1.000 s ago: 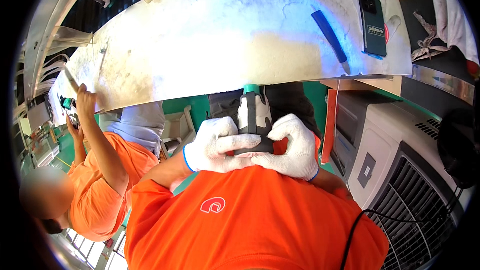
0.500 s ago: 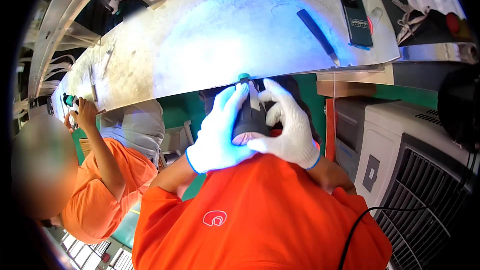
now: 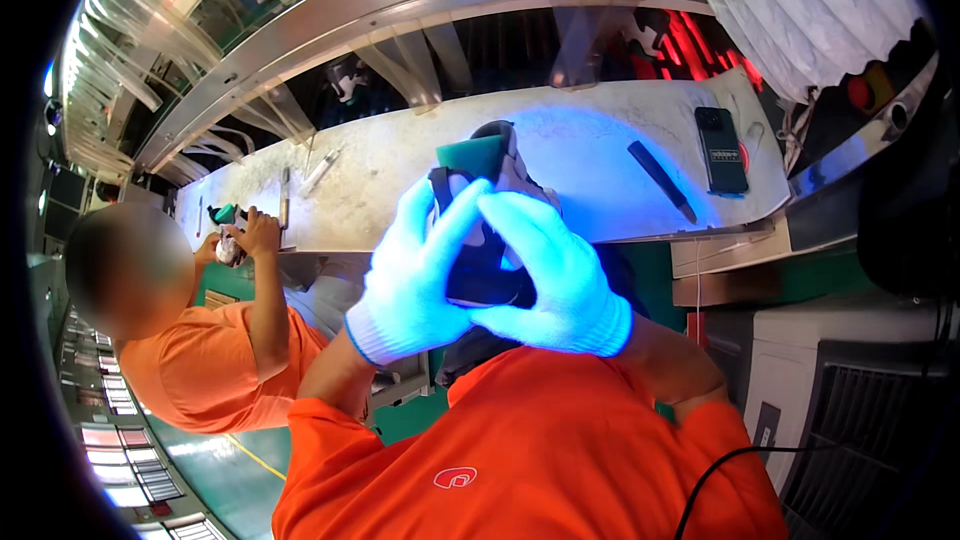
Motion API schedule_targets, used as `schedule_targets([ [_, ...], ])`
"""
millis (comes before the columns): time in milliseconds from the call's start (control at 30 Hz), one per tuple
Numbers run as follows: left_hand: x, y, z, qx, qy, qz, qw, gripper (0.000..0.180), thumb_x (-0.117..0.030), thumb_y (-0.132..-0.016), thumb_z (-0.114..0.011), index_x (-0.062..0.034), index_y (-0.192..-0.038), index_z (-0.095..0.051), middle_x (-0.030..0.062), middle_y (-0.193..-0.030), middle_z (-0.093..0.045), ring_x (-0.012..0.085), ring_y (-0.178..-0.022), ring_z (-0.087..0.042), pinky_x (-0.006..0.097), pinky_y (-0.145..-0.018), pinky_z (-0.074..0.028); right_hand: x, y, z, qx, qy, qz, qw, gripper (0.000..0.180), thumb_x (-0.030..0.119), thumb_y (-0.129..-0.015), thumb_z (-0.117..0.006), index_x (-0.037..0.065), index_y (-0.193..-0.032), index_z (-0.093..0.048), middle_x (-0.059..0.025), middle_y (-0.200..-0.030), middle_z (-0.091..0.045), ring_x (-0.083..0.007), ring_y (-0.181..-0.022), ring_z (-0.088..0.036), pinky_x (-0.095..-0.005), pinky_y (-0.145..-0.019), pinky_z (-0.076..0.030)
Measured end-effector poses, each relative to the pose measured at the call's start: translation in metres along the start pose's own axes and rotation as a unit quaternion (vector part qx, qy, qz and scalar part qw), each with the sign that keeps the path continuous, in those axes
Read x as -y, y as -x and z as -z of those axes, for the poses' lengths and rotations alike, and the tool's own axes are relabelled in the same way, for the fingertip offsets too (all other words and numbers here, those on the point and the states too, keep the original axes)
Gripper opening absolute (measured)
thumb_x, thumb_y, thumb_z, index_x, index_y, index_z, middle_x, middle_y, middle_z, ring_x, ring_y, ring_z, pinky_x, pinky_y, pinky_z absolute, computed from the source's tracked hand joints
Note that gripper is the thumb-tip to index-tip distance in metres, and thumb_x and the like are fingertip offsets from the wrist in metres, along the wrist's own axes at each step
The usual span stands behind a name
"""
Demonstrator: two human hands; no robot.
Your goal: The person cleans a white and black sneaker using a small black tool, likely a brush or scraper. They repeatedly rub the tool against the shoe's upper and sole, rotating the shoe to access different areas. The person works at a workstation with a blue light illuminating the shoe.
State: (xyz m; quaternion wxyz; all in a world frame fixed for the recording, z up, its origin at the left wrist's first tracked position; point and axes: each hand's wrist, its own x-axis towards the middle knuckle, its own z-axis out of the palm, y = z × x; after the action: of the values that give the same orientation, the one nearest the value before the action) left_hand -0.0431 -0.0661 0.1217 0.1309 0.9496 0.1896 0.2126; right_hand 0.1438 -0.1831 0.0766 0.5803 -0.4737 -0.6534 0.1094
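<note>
Left gloved hand [image 3: 415, 285] and right gloved hand [image 3: 555, 285] clasp a dark, green-topped object [image 3: 478, 205], possibly a shoe, above the pale workbench [image 3: 400, 165].

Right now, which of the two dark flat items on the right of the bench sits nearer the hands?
The long, thin black strip, lying diagonally. The wider black phone lies beyond it, closer to the bench's right end.

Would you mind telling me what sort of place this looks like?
Probably a factory assembly line: a long pale workbench under blue light, both white-gloved hands, left and right, gripping a dark shoe with a green insert, and an orange-shirted co-worker alongside.
</note>
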Motion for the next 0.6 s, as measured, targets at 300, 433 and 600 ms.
schedule_targets([
  [300, 0.049, 0.034, 0.007, -0.066, 0.061, 0.046, 0.995, 0.101, -0.021, -0.065, -0.107, -0.0130, -0.154, -0.060, 0.0187, -0.136, -0.066, 0.0329, -0.111, -0.075, 0.042, -0.096, -0.063, -0.096, 0.030, 0.070, -0.404, 0.131, -0.171, 0.889, 0.053, 0.023, -0.098, -0.088, 0.002, -0.143, -0.070, -0.0155, -0.130, -0.072, -0.0285, -0.108, -0.071, -0.0411, -0.096, -0.060],
  [433, 0.069, 0.068, -0.004, -0.048, 0.117, 0.151, 0.980, 0.116, -0.014, -0.057, -0.109, -0.0103, -0.158, -0.053, 0.0134, -0.135, -0.064, 0.0278, -0.121, -0.066, 0.037, -0.110, -0.053, -0.191, 0.083, 0.103, -0.078, 0.498, -0.203, 0.840, 0.056, 0.028, -0.097, -0.086, 0.004, -0.146, -0.069, -0.0194, -0.124, -0.073, -0.0391, -0.114, -0.071, -0.0530, -0.097, -0.058],
  [600, 0.068, 0.056, 0.002, -0.010, 0.097, 0.187, 0.978, 0.120, -0.016, -0.060, -0.105, -0.0096, -0.165, -0.048, 0.0130, -0.139, -0.063, 0.0267, -0.125, -0.063, 0.039, -0.113, -0.053, -0.199, 0.078, 0.096, 0.040, 0.534, -0.203, 0.820, 0.051, 0.028, -0.098, -0.082, 0.003, -0.141, -0.070, -0.0143, -0.108, -0.074, -0.0352, -0.100, -0.074, -0.0492, -0.088, -0.060],
])
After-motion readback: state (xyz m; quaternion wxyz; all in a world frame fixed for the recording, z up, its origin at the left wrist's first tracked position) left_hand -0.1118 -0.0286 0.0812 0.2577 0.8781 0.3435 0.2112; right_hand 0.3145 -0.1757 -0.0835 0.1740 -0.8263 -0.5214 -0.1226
